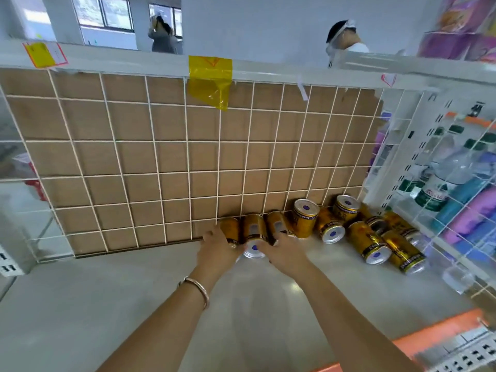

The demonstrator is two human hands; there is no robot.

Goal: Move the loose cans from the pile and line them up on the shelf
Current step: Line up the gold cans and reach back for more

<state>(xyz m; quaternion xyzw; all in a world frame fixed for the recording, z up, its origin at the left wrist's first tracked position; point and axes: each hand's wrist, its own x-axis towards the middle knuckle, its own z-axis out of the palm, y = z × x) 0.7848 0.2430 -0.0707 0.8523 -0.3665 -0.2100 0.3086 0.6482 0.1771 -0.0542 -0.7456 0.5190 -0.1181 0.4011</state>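
left hand and right hand noted curled round row cans lying end-on; pile lies rightward, nearer right hand.

Left hand and right hand partly hide 3 cans.

The pale shelf carries three gold cans side by side at its back edge, against the wire grid, and a loose pile of cans near its right end.
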